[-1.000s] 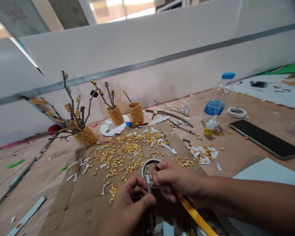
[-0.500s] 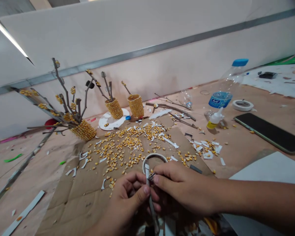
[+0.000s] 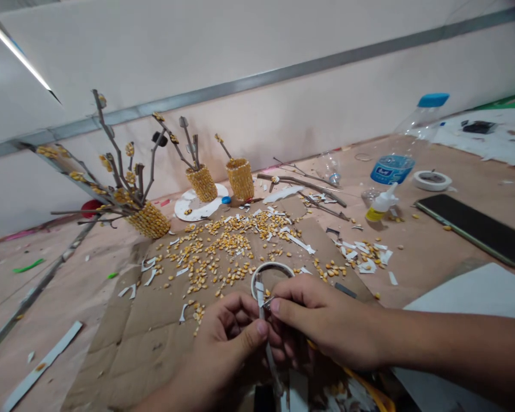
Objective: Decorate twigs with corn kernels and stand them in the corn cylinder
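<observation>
My left hand (image 3: 227, 337) is closed around a thin twig (image 3: 272, 366), pinching it between thumb and fingers. A strip of white tape (image 3: 260, 290) sits at the twig's upper end. Beside that strip, my right hand (image 3: 330, 320) pinches a small metal piece (image 3: 268, 304) whose exact kind is mostly hidden by the fingers. Just behind the fingertips a white ring, like a tape roll (image 3: 269, 266), lies on the cardboard (image 3: 124, 349). Loose corn kernels (image 3: 227, 243) and white paper scraps (image 3: 298, 242) are scattered beyond it.
Three corn-covered pots (image 3: 148, 222) with twigs stand toward the wall. At right are a plastic bottle (image 3: 392, 166), a glue bottle (image 3: 381, 203), a tape roll (image 3: 432, 181), a phone (image 3: 476, 229) and white paper (image 3: 476, 292). Bare branches (image 3: 309, 186) lie at the back.
The view has shifted slightly. Both hands stay together at the twig's taped end; the right fingers have closed in nearer to the tape, and the metal piece shows less.
</observation>
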A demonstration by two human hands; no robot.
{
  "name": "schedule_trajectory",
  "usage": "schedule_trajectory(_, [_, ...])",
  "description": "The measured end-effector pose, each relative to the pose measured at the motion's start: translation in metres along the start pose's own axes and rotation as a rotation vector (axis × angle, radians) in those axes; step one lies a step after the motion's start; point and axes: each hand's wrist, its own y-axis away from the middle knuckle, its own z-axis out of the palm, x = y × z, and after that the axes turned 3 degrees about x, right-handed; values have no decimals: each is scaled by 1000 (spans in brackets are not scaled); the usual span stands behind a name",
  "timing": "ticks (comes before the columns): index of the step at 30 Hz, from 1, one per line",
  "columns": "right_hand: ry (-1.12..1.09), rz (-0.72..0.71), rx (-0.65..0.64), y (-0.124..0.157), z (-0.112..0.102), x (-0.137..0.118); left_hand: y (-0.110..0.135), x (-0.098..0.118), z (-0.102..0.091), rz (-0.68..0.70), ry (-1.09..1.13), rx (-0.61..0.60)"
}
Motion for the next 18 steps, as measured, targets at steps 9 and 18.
schedule_trajectory(9, [8,-44,155,-1,-2,-1,0,9,8,21,-49,66])
schedule_trajectory(18, [-31,-34,137,-4,-9,-2,2,8,10,75,-200,101])
